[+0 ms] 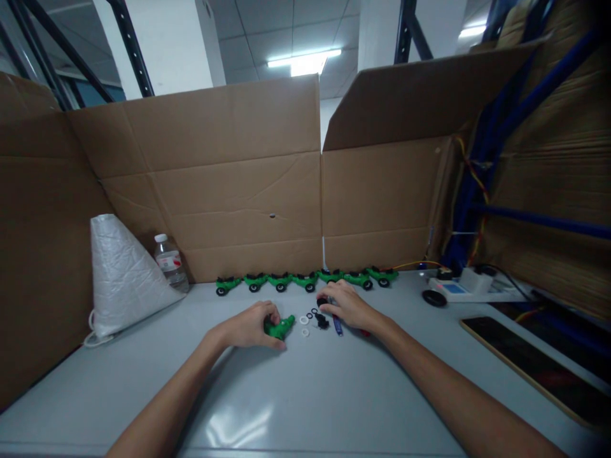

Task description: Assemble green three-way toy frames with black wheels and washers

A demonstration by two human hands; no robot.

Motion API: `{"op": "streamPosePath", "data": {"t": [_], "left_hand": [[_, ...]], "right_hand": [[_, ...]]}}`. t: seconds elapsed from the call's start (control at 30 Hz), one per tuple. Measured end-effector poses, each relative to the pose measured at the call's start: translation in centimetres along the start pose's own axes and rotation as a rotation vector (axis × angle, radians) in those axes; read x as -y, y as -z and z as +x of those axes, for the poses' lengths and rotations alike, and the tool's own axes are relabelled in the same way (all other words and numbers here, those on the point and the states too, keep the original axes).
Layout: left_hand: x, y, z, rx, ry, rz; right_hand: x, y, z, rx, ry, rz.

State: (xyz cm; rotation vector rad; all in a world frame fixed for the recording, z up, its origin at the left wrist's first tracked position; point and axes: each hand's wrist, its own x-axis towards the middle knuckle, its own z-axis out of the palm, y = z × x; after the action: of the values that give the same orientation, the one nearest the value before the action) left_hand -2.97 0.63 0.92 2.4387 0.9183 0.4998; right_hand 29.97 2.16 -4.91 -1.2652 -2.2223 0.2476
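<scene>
My left hand is closed around a green plastic toy vehicle body, held low over the grey table. Fingers of my right hand pinch a black round part that looks like a small wheel. Between the hands lie a white ring, several small black rings and a black piece of unclear shape. A blue slim tool lies just under my right hand. Something red shows beneath my right wrist, mostly hidden.
Several green toy vehicles with black wheels line the back of the table. A silvery bag and a water bottle stand at left. A power strip and a phone lie at right. Cardboard walls enclose the back.
</scene>
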Motion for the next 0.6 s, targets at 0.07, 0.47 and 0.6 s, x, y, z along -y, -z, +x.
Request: {"op": "streamPosePath", "data": {"t": [0.07,0.47,0.6], "left_hand": [[0.11,-0.1,0.18,-0.022,0.046,-0.008],[-0.53,-0.17,0.69,-0.409,-0.019,0.164],[-0.65,-0.42,0.59,-0.388,-0.028,0.216]], "right_hand": [[0.1,-0.01,-0.06,-0.003,-0.005,-0.002],[-0.02,-0.24,-0.14,-0.027,-0.022,0.02],[0.0,-0.32,-0.18,-0.048,-0.017,-0.005]]}}
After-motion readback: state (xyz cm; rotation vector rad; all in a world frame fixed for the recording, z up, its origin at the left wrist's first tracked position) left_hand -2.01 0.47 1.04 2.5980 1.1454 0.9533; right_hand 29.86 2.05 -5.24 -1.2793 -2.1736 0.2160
